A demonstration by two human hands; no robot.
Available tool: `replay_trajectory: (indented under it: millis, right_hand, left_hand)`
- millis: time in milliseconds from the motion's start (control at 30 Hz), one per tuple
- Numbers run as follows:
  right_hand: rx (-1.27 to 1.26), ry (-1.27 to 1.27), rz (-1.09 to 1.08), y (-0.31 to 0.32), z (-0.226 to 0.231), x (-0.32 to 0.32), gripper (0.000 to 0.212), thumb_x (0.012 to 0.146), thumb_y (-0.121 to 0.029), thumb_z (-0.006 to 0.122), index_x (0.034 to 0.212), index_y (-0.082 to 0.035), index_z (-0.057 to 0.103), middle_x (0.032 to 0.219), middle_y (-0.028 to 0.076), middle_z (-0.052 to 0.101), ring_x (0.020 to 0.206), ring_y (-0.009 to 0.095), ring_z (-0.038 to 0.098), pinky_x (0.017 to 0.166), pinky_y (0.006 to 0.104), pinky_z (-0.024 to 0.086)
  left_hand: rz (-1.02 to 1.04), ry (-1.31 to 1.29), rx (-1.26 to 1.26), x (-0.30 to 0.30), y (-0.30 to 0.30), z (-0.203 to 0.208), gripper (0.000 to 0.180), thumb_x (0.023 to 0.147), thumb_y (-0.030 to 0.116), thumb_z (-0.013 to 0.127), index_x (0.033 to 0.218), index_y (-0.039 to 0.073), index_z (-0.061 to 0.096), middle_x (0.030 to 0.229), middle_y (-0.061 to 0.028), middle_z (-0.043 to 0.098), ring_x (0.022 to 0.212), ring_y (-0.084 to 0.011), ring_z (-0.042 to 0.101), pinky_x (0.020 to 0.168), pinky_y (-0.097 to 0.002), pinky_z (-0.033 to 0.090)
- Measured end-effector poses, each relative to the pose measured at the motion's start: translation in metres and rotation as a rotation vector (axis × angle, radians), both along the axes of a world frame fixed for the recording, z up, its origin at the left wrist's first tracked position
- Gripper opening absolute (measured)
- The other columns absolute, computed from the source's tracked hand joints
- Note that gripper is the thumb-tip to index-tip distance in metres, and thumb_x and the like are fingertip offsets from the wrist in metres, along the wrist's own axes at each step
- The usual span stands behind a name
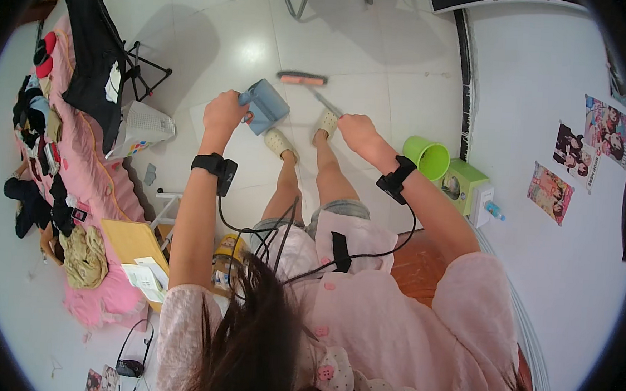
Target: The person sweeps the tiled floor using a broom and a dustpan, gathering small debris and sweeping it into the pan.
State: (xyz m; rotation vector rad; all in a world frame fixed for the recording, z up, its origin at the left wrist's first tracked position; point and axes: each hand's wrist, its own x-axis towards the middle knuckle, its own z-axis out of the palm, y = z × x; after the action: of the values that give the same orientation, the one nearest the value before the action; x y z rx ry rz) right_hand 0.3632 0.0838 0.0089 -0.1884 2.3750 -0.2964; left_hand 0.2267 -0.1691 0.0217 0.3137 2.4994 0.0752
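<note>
My left hand is closed around the handle of a blue-grey dustpan, held out in front of me above the tiled floor. My right hand grips the thin grey handle of a small broom. Its orange head with dark bristles lies farther out, just beyond the dustpan and to the right of it. The two tools are apart from each other. Both forearms reach forward, with a black band and cable on each wrist. Below the tools are my feet in cream clogs.
At the right wall stand a green bin and a green box. On the left are a white basket, a black folding chair, and a pink-covered bed with clothes and another person. Chair legs show at the far edge.
</note>
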Motion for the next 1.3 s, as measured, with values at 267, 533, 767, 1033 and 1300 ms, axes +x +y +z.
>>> replay_trajectory:
  millis: [267,533,767,1033,1300]
  right_hand:
    - [-0.082,-0.032,-0.117,0.029,0.049,-0.001,0.014,0.068,0.0,0.054,0.082,0.0,0.057,0.077,0.018,0.059,0.076,0.033,0.059,0.068,0.04,0.048]
    - [0.024,0.089,-0.078,0.004,0.036,0.005,0.011,0.07,-0.001,0.051,0.079,0.0,0.058,0.076,0.017,0.059,0.072,0.03,0.061,0.062,0.0393,0.049]
    - [0.087,0.155,-0.107,-0.003,0.009,-0.007,0.009,0.069,-0.005,0.054,0.073,-0.002,0.061,0.073,0.014,0.061,0.07,0.028,0.062,0.06,0.0344,0.05]
    - [-0.057,0.062,-0.058,-0.033,0.003,-0.003,0.011,0.07,-0.003,0.052,0.076,0.003,0.058,0.073,0.017,0.06,0.069,0.033,0.061,0.06,0.0388,0.049]
    - [-0.08,-0.029,-0.215,0.014,0.036,0.006,0.014,0.074,-0.007,0.051,0.082,0.001,0.058,0.081,0.018,0.06,0.076,0.034,0.06,0.065,0.0401,0.048]
  left_hand:
    - [0.012,0.066,-0.008,-0.001,-0.018,-0.002,0.027,0.07,0.028,0.062,0.091,0.012,0.064,0.085,-0.0118,0.063,0.081,-0.0282,0.06,0.07,-0.0358,0.048]
    - [0.012,0.01,-0.024,0.001,-0.01,0.009,0.028,0.07,0.028,0.063,0.09,0.01,0.064,0.086,-0.0125,0.062,0.081,-0.0289,0.06,0.07,-0.0367,0.048]
    - [0.024,0.078,0.057,-0.007,-0.019,0.011,0.026,0.068,0.027,0.063,0.086,0.008,0.064,0.08,-0.0139,0.062,0.077,-0.0295,0.06,0.067,-0.0368,0.048]
    - [-0.031,0.043,-0.032,-0.008,-0.009,0.006,0.026,0.071,0.028,0.061,0.086,0.007,0.063,0.085,-0.014,0.062,0.08,-0.0286,0.06,0.069,-0.0368,0.049]
    - [-0.047,0.021,-0.036,-0.001,-0.011,-0.003,0.029,0.071,0.029,0.062,0.089,0.007,0.063,0.086,-0.0136,0.062,0.081,-0.0287,0.06,0.071,-0.0362,0.049]
